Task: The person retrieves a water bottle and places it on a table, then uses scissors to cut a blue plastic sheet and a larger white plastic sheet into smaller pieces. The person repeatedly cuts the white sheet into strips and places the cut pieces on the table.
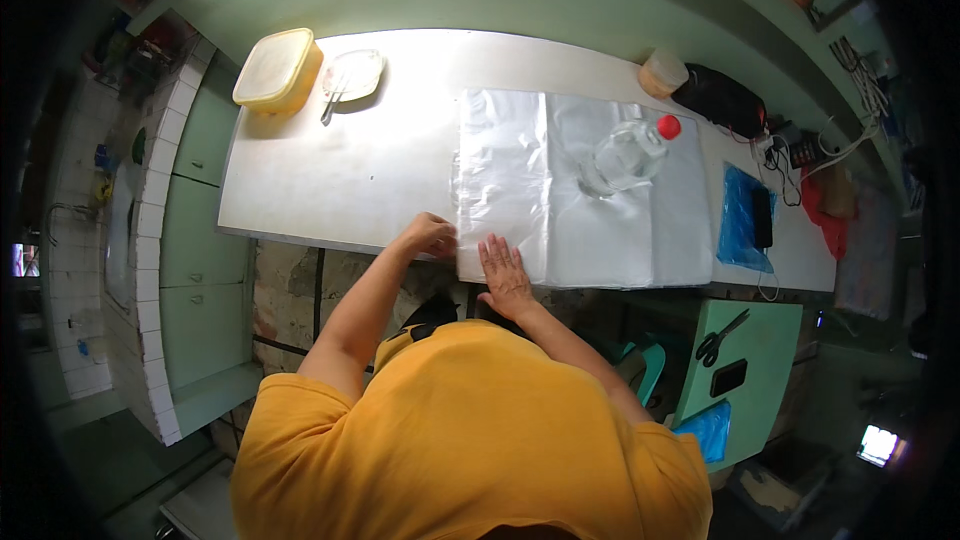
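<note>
A stack of clear plastic sheets or bags [600, 240] lies on the white table, with fold lines running across it from back to front. My right hand [506, 277] rests flat on its near left corner, palm down and fingers extended. Just beyond the stack's left edge is my left hand [433, 235], its fingers curled; whether they pinch a plastic edge is hidden. A clear bottle [622, 157] with a red cap [668, 127] stands on the right half of the stack.
The white tabletop [337, 180] holds a yellow lidded container [274, 71], a small plate [354, 75] with cutlery, a tub [663, 73], a black pouch [720, 99] and a blue plastic packet [739, 221]. Scissors [720, 341] and a phone [728, 378] lie on a green surface [772, 360] at right.
</note>
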{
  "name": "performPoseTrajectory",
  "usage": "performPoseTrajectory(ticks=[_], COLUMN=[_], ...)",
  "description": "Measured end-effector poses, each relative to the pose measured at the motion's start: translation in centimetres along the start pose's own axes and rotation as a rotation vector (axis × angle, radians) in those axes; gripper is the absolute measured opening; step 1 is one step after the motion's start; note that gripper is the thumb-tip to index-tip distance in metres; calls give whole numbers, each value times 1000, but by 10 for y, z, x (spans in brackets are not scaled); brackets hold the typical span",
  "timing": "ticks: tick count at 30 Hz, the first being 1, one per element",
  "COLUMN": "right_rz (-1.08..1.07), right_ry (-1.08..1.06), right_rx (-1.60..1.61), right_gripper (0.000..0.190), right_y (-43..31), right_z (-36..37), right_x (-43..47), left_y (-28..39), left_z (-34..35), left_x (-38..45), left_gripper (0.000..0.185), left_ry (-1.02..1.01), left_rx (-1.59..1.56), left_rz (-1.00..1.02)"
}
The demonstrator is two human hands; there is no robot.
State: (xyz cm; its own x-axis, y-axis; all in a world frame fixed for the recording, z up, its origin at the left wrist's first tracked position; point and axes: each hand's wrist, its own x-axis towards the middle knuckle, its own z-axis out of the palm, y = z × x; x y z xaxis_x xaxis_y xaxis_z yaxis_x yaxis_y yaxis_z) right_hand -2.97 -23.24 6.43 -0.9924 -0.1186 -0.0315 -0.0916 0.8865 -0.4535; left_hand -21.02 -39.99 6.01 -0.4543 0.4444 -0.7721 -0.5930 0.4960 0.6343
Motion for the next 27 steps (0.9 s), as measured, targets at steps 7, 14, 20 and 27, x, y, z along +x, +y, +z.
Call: performPoseTrajectory(ticks=[7, 14, 20, 27], right_rz=[565, 775, 732, 188], right_ry=[39, 588, 670, 294], right_rx=[827, 1433, 1430, -70], right_gripper=[51, 49, 49, 43], right_y=[43, 46, 40, -11], right_z=[18, -33, -40, -6], right_x=[14, 5, 2, 2], left_y=[-22, -23, -29, -25], left_z=[-15, -4, 7, 18], left_x=[3, -16, -16, -25], left_gripper=[27, 41, 36, 17], left_ry=[58, 107, -5, 117], left_rx=[-114, 1016, 1316, 1116], left_rz=[235, 1284, 1288, 1287])
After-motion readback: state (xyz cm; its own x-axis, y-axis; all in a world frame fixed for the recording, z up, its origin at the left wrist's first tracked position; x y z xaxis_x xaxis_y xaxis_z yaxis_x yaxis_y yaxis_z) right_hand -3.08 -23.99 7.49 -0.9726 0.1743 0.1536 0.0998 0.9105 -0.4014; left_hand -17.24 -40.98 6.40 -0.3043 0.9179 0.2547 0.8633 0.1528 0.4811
